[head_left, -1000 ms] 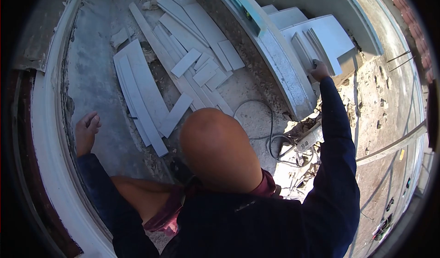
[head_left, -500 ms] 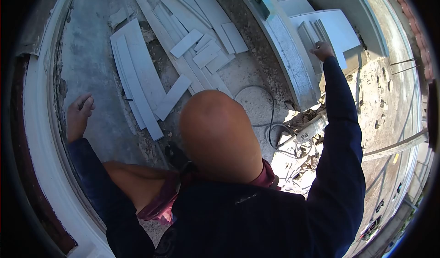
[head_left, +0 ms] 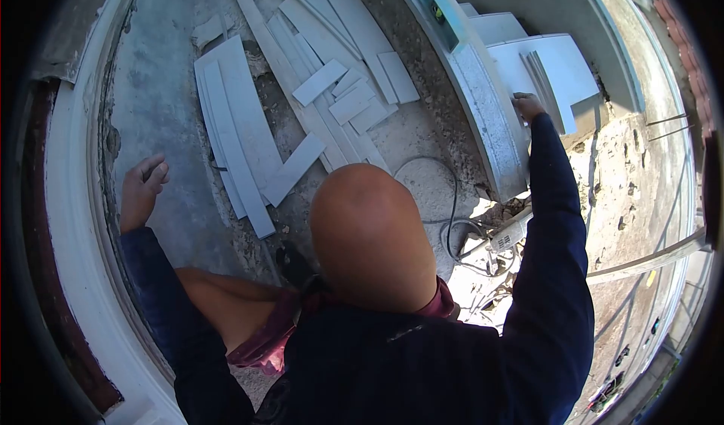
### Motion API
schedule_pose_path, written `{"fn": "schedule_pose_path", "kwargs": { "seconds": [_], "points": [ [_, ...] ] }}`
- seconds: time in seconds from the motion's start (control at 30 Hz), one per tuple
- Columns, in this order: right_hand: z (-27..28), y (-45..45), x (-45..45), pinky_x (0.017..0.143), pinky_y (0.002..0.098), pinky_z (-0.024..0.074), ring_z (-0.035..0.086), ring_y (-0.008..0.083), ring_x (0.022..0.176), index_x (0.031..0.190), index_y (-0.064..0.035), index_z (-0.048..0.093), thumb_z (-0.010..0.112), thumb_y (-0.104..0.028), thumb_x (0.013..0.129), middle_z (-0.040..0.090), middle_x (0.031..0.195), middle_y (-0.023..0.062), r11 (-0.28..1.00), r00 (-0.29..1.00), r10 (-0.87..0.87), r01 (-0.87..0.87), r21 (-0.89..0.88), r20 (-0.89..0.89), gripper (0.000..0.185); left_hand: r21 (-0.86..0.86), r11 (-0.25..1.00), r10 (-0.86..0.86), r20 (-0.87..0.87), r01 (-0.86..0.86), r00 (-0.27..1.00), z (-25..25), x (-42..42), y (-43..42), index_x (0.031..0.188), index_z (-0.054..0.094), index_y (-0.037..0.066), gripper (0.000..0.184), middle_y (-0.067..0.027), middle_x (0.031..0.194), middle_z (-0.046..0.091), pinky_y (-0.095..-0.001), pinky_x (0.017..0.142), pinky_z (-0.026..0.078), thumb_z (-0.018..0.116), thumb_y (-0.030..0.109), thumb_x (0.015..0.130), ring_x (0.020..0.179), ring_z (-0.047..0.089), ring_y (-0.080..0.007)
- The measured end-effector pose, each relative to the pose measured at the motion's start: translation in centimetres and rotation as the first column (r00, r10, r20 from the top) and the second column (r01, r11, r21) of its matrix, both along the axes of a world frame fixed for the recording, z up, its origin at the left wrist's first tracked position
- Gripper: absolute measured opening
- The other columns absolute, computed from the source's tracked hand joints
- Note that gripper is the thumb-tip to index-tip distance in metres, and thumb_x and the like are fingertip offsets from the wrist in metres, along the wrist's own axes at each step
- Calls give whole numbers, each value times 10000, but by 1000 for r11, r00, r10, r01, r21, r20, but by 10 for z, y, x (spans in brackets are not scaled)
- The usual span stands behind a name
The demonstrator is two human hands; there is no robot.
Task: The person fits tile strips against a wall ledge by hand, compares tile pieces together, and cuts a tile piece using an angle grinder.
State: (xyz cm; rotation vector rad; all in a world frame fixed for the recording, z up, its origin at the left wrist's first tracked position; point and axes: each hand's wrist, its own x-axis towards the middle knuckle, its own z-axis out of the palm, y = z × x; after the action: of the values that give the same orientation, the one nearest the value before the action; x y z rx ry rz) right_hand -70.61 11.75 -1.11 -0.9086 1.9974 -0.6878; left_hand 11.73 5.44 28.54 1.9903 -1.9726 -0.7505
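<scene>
Narrow strips point(head_left: 550, 92) lie on a wide white board point(head_left: 579, 67) beside the low wall point(head_left: 481, 89), running past the board's near edge. The right hand point(head_left: 530, 106) is just beside them, fingers bent; I cannot tell whether it grips anything. The left hand point(head_left: 143, 191) is loosely half-curled, with a narrow gap. A power tool point(head_left: 511, 233) lies near the wall's near end.

We've boards point(head_left: 319, 82) spread on the floor point(head_left: 158, 78) ahead of our knee point(head_left: 371, 233); right of them runs the wall point(head_left: 483, 97), with panels point(head_left: 572, 64) lying on its far side, and here's the tool point(head_left: 508, 235), right of the knee, by the wall's near end.
</scene>
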Motion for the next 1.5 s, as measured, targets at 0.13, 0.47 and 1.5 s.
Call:
{"fn": "schedule_pose_path", "kwargs": {
  "seconds": [0.13,0.47,1.5],
  "points": [
    [-10,-7,-9,866,374,539,708,279,929,1103,10,720,720,-336,849,733,1047,175,990,940,136,-114,87,-314,430,-1,1000,8,-1,-8,1000,-1,2,1,1244,624,-67,471,-76,934,686,-264,682,485,658,292,942,818,644,-125],
    [-67,-29,-46,883,406,539,695,314,953,926,-74,772,706,-433,801,732,997,160,877,519,472,-362,317,-713,385,-16,1000,-15,-45,15,999,1,-7,3,1219,631,-81,448,-81,887,692,-262,677,484,664,259,928,781,638,-125],
    [69,-193,594,968,449,492,612,390,1140,1293,-27,594,827,-297,705,655,1181,237,-218,-452,811,-822,525,-371,687,-546,829,-288,-240,117,927,65,6,40,1031,699,-6,310,-259,861,677,-401,760,511,678,233,834,822,667,-389]
  ]
}}
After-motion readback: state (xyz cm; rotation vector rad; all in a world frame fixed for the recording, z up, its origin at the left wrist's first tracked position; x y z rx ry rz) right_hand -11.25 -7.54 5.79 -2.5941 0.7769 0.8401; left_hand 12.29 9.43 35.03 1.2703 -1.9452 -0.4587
